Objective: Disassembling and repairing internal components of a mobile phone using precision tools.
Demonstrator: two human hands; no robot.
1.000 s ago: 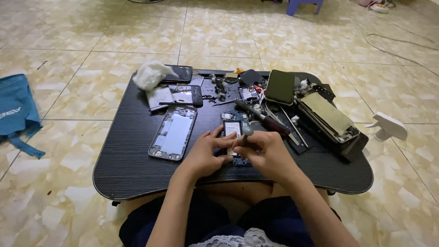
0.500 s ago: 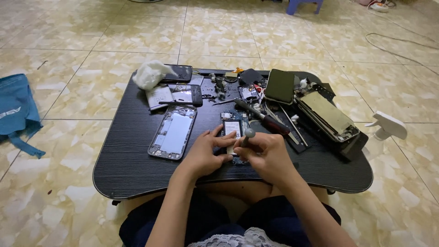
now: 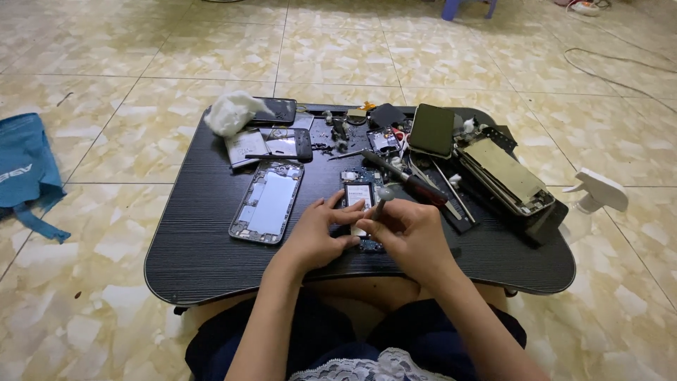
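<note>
A small phone circuit board [image 3: 357,192] lies near the front middle of the low black table [image 3: 211,254]. My left hand [image 3: 319,233] rests on its left side, fingers pressing on the board. My right hand [image 3: 410,236] is closed around a small tool with a rounded grey top [image 3: 384,195], its tip down on the board. An opened phone frame [image 3: 268,201] lies just left of my left hand.
Phone parts, a dark phone [image 3: 432,130], a red-handled screwdriver [image 3: 412,181], a dismantled device [image 3: 509,173] and crumpled white tissue [image 3: 229,113] crowd the table's back half. A blue bag [image 3: 25,166] lies on the tiled floor at left, a white object [image 3: 601,190] at right.
Both hands stay on the board with only slight shifts; the tool's position barely changes.
</note>
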